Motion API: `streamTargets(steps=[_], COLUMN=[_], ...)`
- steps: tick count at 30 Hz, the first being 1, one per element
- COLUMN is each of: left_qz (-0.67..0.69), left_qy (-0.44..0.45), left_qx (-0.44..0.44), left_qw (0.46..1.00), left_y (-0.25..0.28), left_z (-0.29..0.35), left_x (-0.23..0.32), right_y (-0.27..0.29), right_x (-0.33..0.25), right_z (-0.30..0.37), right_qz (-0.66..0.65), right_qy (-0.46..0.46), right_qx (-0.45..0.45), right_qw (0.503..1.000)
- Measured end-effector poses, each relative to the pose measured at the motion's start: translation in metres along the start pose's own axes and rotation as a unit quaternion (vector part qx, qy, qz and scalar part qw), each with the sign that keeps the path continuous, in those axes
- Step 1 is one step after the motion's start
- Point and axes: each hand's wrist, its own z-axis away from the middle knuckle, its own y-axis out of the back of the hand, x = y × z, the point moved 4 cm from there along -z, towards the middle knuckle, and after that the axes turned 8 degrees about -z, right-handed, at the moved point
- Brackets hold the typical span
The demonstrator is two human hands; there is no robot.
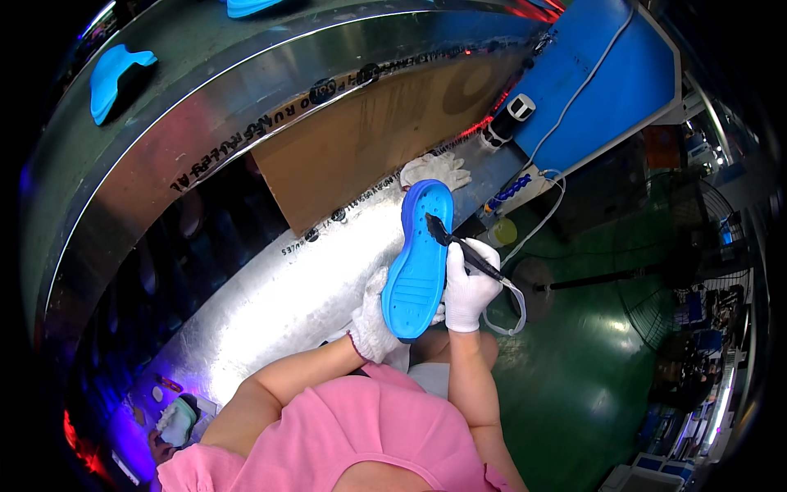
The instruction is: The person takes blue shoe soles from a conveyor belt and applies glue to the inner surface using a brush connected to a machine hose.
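Note:
A bright blue shoe sole (416, 275) is tilted up in front of me, its hollowed inner side facing me. My left hand (373, 324), in a white knit glove, grips the sole by its left edge near the heel. My gloved right hand (470, 291) is closed round the black handle of a brush (482, 259), just right of the sole. The dark bristles lie against the inner face of the forefoot, where small holes show. A thin pale tube (520, 305) runs from the handle's end and loops below the right hand.
A shiny metal worktop (270, 287) lies ahead, with a loose white glove (436, 170) beyond the sole. Behind stand a cardboard sheet (344, 139) and a green conveyor belt (176, 41) carrying blue soles (115, 78). A blue panel (582, 74) and a fan (680, 254) are to the right.

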Motion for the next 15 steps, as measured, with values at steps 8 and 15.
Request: streamTargets(steps=[8, 15], left_qz=[0.037, -0.07], left_qy=[0.013, -0.077], left_qx=[-0.022, 0.156], left_qw=[0.999, 0.982], left_y=[-0.002, -0.006], left_z=[0.0, -0.003], left_x=[0.0, 0.015], right_y=[0.002, -0.006], right_x=[-0.003, -0.045], right_z=[-0.003, 0.015], right_qz=[0.016, 0.169], right_qy=[0.051, 0.24], right_qx=[-0.007, -0.16], right_qw=[0.999, 0.942])
